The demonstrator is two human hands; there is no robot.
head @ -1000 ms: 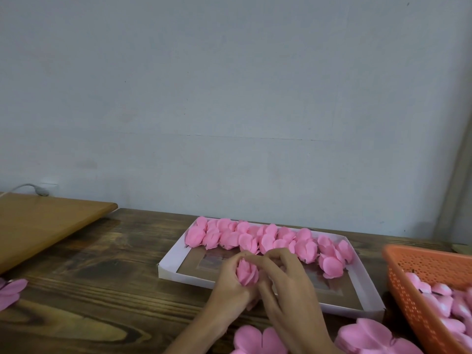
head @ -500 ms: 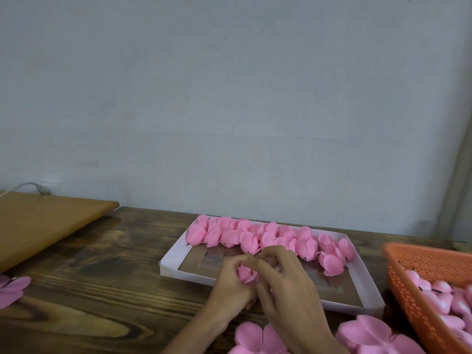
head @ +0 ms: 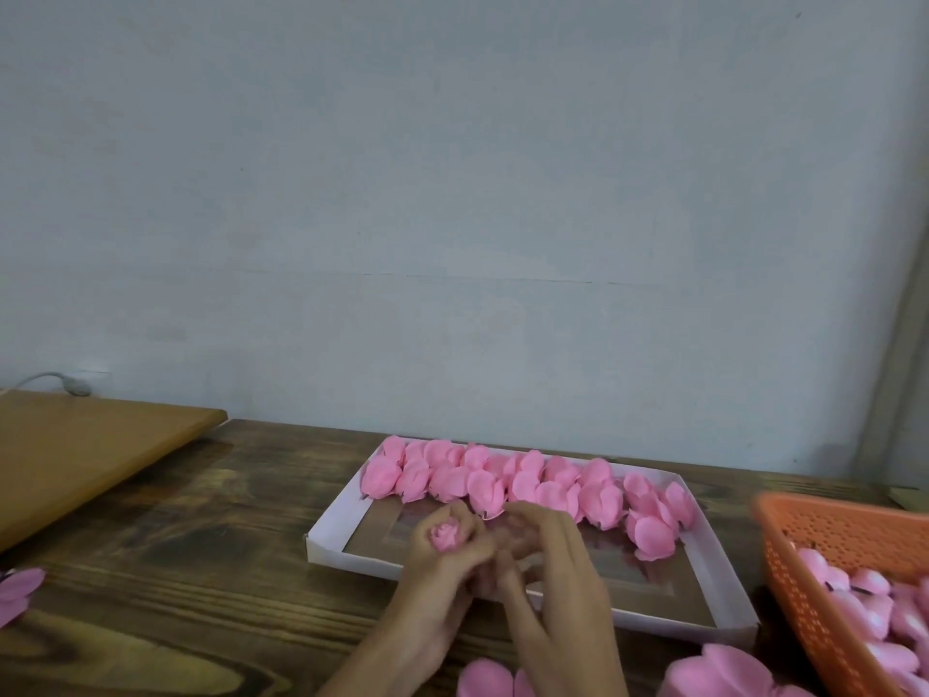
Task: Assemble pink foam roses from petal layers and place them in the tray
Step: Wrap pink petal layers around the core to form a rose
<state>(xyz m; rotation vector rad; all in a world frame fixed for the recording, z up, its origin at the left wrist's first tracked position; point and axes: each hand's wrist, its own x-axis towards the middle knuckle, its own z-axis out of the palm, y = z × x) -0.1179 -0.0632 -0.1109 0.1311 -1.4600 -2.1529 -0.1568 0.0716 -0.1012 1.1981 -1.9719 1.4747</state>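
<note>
A small pink foam rose (head: 444,535) sits inside the curled fingers of my left hand (head: 442,560), just above the near left part of the white cardboard tray (head: 332,515). My right hand (head: 553,586) lies close beside it, fingers bent toward the left hand and touching it; whether they hold anything is hidden. Several finished pink roses (head: 502,482) line the far side of the tray. Flat pink petal layers (head: 482,679) lie on the table in front of me, with more petal layers (head: 719,671) to their right.
An orange plastic basket (head: 844,535) with pink foam pieces stands at the right. A light wooden board (head: 85,455) lies at the left, with a cable behind it. Another petal layer (head: 17,591) lies at the left edge. A grey wall rises behind the dark wooden table (head: 201,545).
The rose has gone deeper into my left hand's curled fingers and shifted slightly left. My right hand's fingers have loosened off the bloom. The view has tilted down a little.
</note>
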